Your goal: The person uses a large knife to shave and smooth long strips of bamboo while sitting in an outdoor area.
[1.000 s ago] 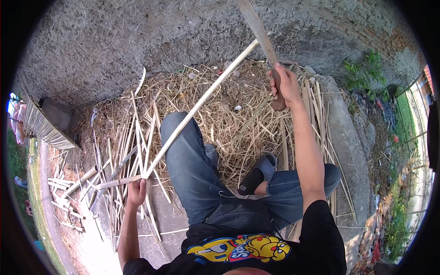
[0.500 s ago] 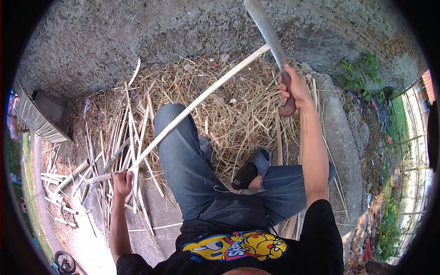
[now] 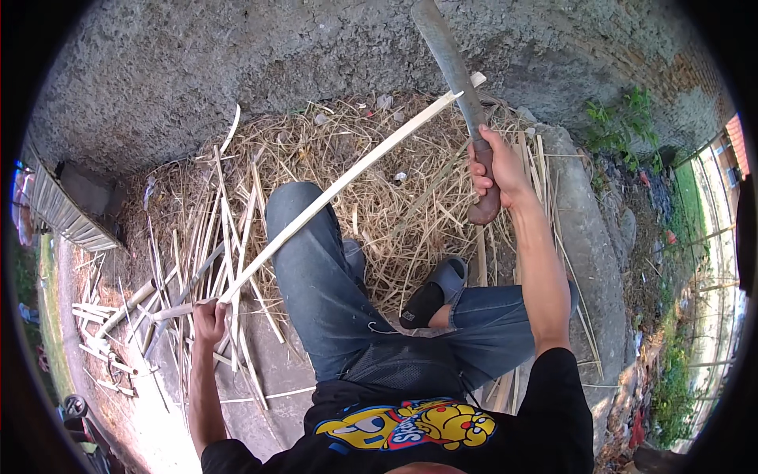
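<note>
My left hand [image 3: 209, 322] is closed round the near end of a long pale bamboo strip [image 3: 339, 186]. The strip slants up to the right across my bent left knee. In my right hand [image 3: 503, 168] is the dark brown wooden handle of a machete [image 3: 452, 65], its broad grey blade pointing up and slightly left. The blade crosses the strip near its far end, and a short bit of the strip shows past the blade. A small raised sliver stands at the crossing. How deep the edge sits in the strip is hidden.
Loose bamboo strips [image 3: 225, 213] lie in a heap to the left. Shavings [image 3: 395, 213] cover the ground before my feet. A rough grey wall [image 3: 260, 55] rises at the far side. A stone slab edge [image 3: 588, 237] runs along the right, and a slatted bamboo panel [image 3: 71, 212] stands at far left.
The machete has come down and a little left along with my right hand. Its blade now crosses the strip below the tip, where before it was at the very end. The left hand has barely shifted.
</note>
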The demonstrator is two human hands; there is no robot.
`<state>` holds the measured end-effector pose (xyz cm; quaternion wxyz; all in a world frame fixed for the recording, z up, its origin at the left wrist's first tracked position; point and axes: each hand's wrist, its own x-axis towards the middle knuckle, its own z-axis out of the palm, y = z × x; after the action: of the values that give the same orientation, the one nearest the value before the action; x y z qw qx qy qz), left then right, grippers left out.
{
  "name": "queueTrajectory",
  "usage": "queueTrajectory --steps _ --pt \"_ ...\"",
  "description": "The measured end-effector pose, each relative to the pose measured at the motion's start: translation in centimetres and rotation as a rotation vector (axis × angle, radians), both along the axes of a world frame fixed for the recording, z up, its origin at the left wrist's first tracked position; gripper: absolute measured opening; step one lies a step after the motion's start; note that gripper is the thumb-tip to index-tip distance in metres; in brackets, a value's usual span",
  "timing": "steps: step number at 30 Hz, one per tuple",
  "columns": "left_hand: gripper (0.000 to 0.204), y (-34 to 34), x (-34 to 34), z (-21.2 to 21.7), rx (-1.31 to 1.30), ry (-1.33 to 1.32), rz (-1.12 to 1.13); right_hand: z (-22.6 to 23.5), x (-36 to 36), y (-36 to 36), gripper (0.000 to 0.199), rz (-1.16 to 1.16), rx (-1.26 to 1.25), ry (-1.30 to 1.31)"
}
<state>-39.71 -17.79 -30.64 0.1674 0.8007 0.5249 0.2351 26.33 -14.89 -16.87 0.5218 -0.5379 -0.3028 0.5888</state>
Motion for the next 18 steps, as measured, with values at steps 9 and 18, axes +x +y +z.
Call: queueTrajectory --steps 9,18 --pt "0.056 3.6 7.3 3.7 -0.161 0.020 -0.105 -0.7 -6.8 -1.5 0.050 0.410 -0.050 -0.268" --pt "0.057 1.7 3.4 1.3 -0.109 -0.052 -0.069 0.4 0.2 -0.1 0.046 -0.243 0.115 -0.134"
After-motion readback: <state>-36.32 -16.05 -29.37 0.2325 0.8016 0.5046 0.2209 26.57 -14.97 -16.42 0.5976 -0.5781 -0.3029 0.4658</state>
